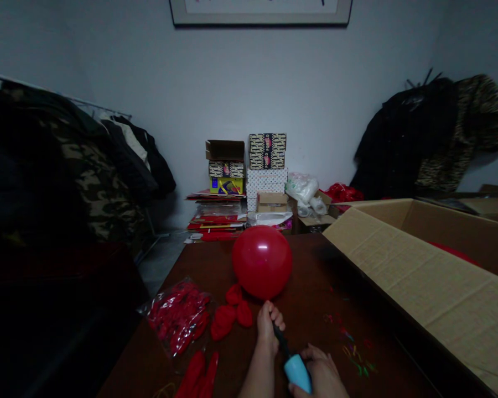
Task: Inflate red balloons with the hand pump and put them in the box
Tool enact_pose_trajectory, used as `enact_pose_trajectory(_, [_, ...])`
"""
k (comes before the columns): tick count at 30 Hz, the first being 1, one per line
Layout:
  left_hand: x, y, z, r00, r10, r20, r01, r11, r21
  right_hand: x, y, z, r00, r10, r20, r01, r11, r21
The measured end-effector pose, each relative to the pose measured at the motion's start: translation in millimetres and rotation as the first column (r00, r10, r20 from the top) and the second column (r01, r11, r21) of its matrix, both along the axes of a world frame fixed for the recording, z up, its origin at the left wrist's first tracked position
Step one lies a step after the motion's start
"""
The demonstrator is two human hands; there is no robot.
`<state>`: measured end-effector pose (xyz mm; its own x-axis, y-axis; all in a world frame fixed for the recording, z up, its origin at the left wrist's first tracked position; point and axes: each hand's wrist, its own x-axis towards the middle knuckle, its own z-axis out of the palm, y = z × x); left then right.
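Note:
A round, inflated red balloon (262,262) stands over the dark table, its neck toward me. My left hand (269,321) is closed around the balloon's neck where it meets the black nozzle of a hand pump (297,373). The pump's light blue body lies in my right hand (318,369), whose fingers wrap around its right side and underside. Left of my left hand lie several limp red balloons (223,321). A clear plastic bag (181,315) full of red balloons is farther left, and more limp red balloons (198,376) lie at the near edge.
A large open cardboard box (431,276) stands along the right side. Several coloured rubber bands (357,354) are scattered on the table (311,287). Stacked boxes (267,171) stand by the far wall. Clothes hang on a rack (108,166) at left and on the right wall.

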<state>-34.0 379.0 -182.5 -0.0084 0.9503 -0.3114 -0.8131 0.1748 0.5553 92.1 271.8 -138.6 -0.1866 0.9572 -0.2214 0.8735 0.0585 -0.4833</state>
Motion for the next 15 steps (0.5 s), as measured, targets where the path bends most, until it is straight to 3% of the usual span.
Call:
enact_pose_trajectory(4, [0.4, 2.0, -1.5, 1.000, -0.007, -0.002, 0.007, 1.000, -0.003, -14.7, 7.0, 10.3, 0.999, -0.050, 0.017, 0.049, 0.998, 0.034])
enact_pose_trajectory(15, [1.6, -2.0, -0.5, 1.000, 0.018, -0.013, -0.018, 1.000, -0.006, -5.2, -4.3, -1.8, 0.992, -0.020, 0.124, 0.015, 0.999, 0.034])
